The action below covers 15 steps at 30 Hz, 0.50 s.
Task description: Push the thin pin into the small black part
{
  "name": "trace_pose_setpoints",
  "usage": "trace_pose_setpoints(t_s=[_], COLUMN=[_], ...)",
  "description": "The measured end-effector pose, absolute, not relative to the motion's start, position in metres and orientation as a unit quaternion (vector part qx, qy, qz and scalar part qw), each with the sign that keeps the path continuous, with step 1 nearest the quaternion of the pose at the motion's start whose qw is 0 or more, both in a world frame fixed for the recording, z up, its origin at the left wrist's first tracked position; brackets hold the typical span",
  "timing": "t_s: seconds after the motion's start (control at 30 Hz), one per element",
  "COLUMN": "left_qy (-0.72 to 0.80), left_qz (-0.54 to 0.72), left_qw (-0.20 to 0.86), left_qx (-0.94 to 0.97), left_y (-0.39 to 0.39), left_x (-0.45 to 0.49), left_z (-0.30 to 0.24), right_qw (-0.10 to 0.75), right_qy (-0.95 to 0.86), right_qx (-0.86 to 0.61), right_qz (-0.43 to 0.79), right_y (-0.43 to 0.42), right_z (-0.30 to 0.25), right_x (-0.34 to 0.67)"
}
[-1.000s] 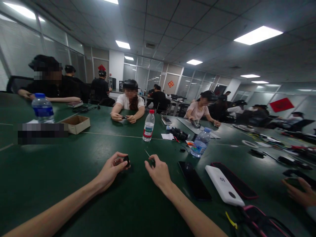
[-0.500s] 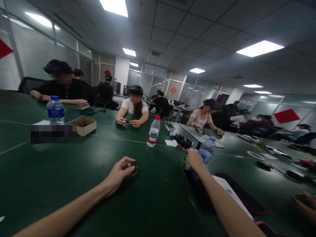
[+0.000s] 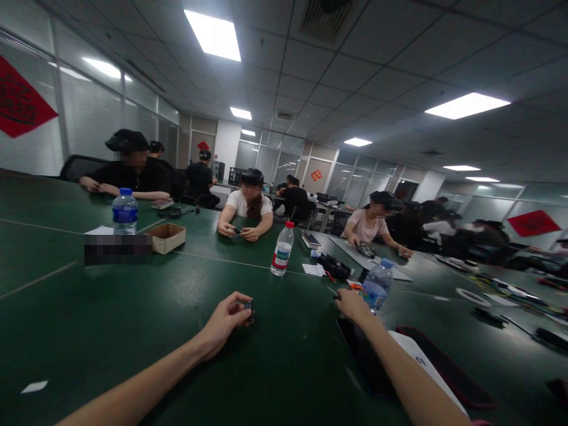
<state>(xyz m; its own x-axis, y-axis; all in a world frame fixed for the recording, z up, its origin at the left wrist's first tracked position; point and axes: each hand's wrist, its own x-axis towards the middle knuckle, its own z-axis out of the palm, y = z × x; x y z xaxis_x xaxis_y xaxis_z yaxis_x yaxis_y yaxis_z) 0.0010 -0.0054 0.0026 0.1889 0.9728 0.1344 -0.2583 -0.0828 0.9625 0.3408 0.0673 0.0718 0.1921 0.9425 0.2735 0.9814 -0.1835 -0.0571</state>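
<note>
Your left hand pinches a small black boxy part between thumb and fingertips, resting on the dark green table toward its near edge. Your right hand reaches beside the clear plastic water bottle; whether its fingers are closed, I cannot tell. The step looks like fetching a tool: next, a precise pick.

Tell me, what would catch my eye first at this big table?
Two bare arms stretch over the green table: the left hand pinches a small dark part, and the right hand reaches toward a blue-capped water bottle. A red-capped bottle stands mid-table, a cardboard box further left. Across the table, seated people bend over their own small pieces.
</note>
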Motion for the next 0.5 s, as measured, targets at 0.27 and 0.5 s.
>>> trace_pose_setpoints(t_s=[0.27, 0.5], left_qy=[0.403, 0.567], left_qz=[0.507, 0.544], left_qw=[0.537, 0.332], left_qx=[0.541, 0.522], left_y=[-0.05, -0.165], left_x=[-0.036, -0.188], left_z=[0.018, 0.087], right_qw=[0.109, 0.178], right_qy=[-0.793, -0.937], right_qx=[-0.597, -0.25], right_qz=[0.044, 0.164], right_y=[0.012, -0.068], right_z=[0.054, 0.044], right_x=[0.258, 0.076])
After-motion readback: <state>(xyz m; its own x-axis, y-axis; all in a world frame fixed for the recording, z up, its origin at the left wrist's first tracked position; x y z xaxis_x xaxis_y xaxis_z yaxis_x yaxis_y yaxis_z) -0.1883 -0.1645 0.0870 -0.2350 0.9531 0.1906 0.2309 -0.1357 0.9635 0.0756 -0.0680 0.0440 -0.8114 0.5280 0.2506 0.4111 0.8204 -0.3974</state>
